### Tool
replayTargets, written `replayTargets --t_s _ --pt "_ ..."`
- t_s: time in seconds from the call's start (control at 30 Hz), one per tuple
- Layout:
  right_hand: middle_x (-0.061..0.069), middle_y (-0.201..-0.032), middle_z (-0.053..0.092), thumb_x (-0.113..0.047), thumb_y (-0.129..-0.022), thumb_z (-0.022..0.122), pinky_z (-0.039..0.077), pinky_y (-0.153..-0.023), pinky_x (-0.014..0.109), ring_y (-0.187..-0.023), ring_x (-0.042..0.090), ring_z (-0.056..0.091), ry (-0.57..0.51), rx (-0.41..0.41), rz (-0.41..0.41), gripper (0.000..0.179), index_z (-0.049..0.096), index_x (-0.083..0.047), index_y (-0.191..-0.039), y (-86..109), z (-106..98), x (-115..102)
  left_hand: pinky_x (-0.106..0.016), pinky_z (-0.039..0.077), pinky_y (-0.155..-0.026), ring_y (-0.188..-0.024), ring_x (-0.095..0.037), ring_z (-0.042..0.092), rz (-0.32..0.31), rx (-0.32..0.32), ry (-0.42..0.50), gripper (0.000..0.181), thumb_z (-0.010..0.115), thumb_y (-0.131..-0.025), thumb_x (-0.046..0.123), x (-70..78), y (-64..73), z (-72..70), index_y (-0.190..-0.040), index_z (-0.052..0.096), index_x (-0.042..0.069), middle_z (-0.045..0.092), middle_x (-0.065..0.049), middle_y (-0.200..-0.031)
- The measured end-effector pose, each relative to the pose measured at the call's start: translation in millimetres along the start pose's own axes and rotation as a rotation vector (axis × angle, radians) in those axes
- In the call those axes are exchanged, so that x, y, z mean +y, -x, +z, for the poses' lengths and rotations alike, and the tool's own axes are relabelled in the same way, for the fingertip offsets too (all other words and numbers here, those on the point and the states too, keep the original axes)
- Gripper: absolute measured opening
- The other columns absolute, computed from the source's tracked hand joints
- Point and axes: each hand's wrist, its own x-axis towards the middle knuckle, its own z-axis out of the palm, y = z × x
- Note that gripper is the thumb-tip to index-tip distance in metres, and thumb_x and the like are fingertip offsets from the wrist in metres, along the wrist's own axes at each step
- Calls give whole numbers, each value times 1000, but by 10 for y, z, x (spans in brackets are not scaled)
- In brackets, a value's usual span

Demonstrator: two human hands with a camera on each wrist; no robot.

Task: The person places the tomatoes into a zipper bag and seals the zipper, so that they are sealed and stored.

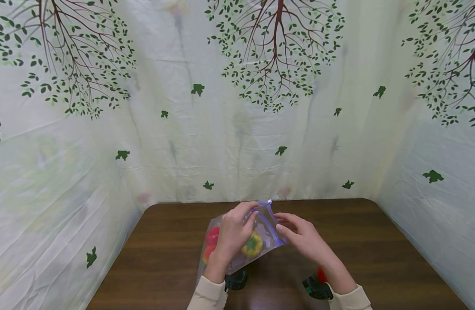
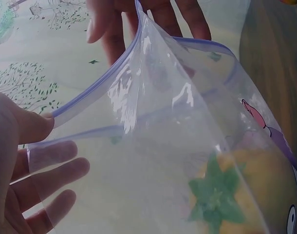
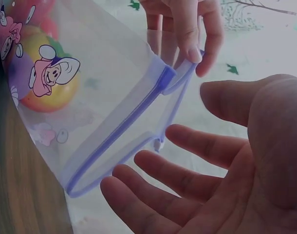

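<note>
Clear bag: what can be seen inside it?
The bag holds a yellow fruit or vegetable with a green top, plus reddish things. In the head view the left hand covers part; anything behind it is hidden.

Looks like a small makeshift booth, closed in by thin pale sheets [image 1: 237,168] at the back and along both sides, creased in places and printed with leafy branches [image 1: 279,19] and scattered green leaf shapes [image 1: 198,89]. Contains a dark wood-grain table [image 1: 164,258] with rounded far corners, standing close to the sheeting behind. Cannot be told from these views whether set up in a home, a studio or a lab.
</note>
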Motion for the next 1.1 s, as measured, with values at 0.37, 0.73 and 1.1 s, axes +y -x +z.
replayTargets --t_s 0.37,0.73,1.1 --pt "4 -129 64 -43 -95 69 57 -85 37 -111 21 64 73 9 23 49 59 -21 -138 48 -128 46 -30 56 -85 -100 -10 68 -9 -4 13 23 74 -93 13 40 -2 32 -116 72 14 72 4 -112" --pt "-10 -127 63 -41 -93 72 53 -90 42 -108 15 62 216 56 -13 44 61 -29 -134 180 -349 133 -31 56 -88 -102 -10 68 -22 -18 53 22 72 -94 15 46 -28 35 -116 72 11 72 3 -113" --pt "-10 -129 61 -45 -90 74 53 -91 46 -113 20 61 268 51 7 50 60 -29 -135 358 -482 267 -31 56 -87 -101 -9 68 -6 -13 53 22 72 -94 15 33 -3 39 -116 72 10 72 4 -113"
